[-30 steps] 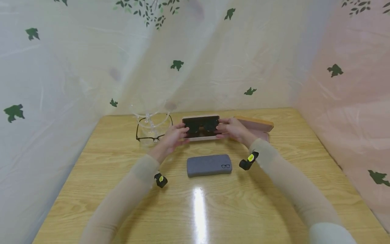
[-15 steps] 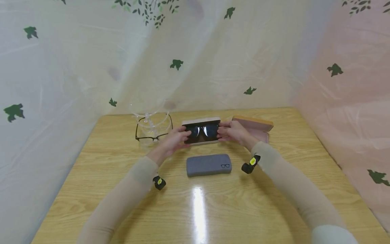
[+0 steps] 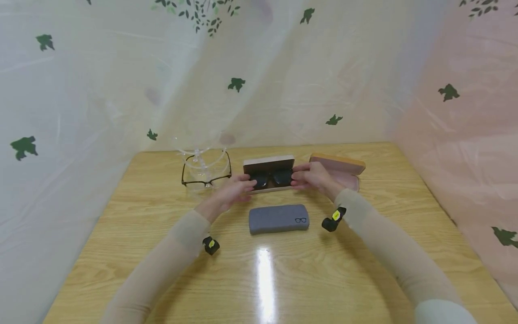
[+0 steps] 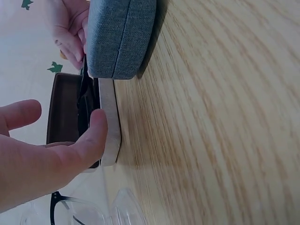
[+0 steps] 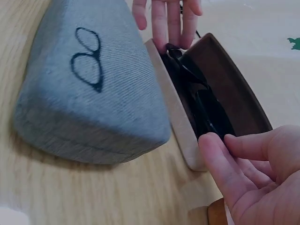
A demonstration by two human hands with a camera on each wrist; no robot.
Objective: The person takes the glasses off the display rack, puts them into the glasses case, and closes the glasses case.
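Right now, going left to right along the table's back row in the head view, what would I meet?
Black-framed glasses, left hand, sunglasses, right hand, open orange case.

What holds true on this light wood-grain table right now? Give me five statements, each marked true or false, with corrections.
1. The blue-grey fabric case with a printed glasses outline is closed. True.
2. The black dark-lensed sunglasses rest on the blue-grey fabric case. False: they are in the open, dark-lined off-white case.
3. The black-framed clear-lensed eyeglasses are left of the off-white case. True.
4. The pink-lined orange case is shut. False: it stands open.
5. The right hand is nearer the orange case than the left hand. True.
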